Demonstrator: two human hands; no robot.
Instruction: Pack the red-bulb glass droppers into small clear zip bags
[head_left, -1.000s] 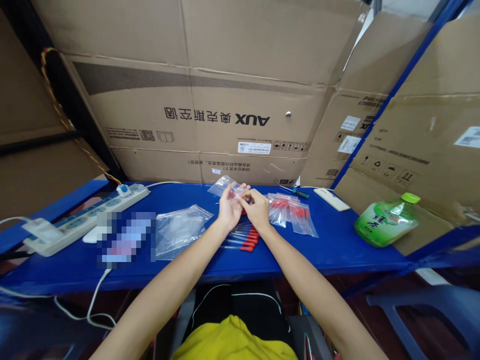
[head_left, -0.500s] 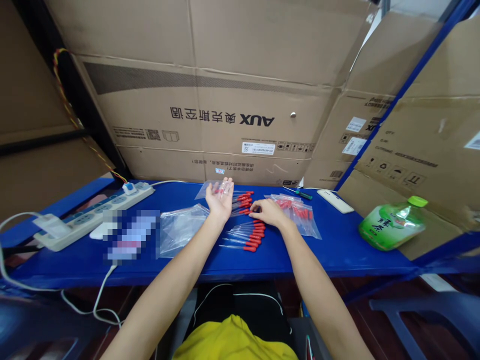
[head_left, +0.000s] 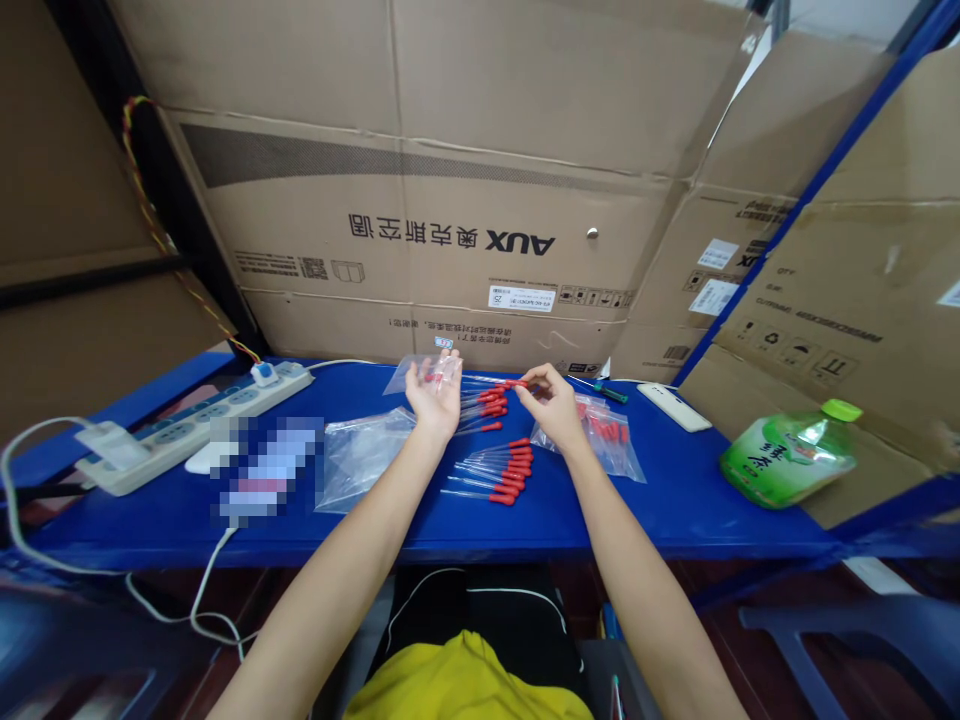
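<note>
My left hand (head_left: 435, 402), palm up, holds a clear plastic bag (head_left: 401, 376) that lies across its fingers, with some red showing inside. My right hand (head_left: 555, 408) pinches red-bulbed glass droppers (head_left: 511, 384) by the bulb end, their thin stems pointing left toward the bag; how many cannot be made out. Between the hands, several loose droppers (head_left: 491, 408) lie on the blue table. Nearer to me is another row of droppers (head_left: 516, 470). Filled bags of droppers (head_left: 611, 445) rest beside my right wrist.
Flat clear bags (head_left: 360, 460) lie left of my left forearm, by a blurred phone (head_left: 270, 470) and a power strip (head_left: 202, 420). A screwdriver (head_left: 604, 390), a white device (head_left: 675, 407) and a green bottle (head_left: 787, 455) are on the right. Cardboard (head_left: 450, 180) walls the back.
My right hand has moved away from me and now grips droppers by their bulbs, pulled from the upper group. My left hand stays nearly in place with the bag.
</note>
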